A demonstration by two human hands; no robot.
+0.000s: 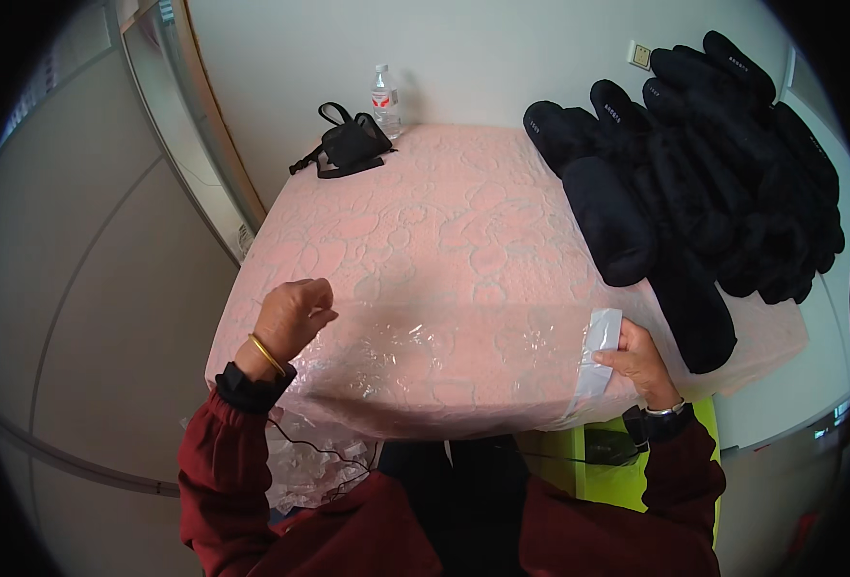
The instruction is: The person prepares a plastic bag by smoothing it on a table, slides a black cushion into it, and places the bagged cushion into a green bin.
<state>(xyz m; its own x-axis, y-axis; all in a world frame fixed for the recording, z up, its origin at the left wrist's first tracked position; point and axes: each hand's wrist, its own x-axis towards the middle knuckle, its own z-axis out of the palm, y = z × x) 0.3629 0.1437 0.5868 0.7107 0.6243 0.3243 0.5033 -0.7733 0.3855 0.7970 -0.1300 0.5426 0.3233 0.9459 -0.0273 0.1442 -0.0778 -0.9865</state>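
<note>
A clear plastic bag (415,337) with a white strip (598,351) at its right end stretches across the near part of the pink cloth. My right hand (639,363) grips that end, the thumb on top of the white strip. Over the bag's left end, my left hand (295,313) is raised with its fingers curled and the thumb close to them. Whether a bit of the film lies between those fingers is too fine to see. Glare on the film blurs the bag's outline.
Black stuffed, rounded slipper-like items (694,173) lie heaped at the right. A black strapped bag (353,144) and a plastic bottle (383,101) stand at the far left. Crumpled clear plastic (314,457) hangs below the near left edge, and a lime-green box (627,481) sits below right.
</note>
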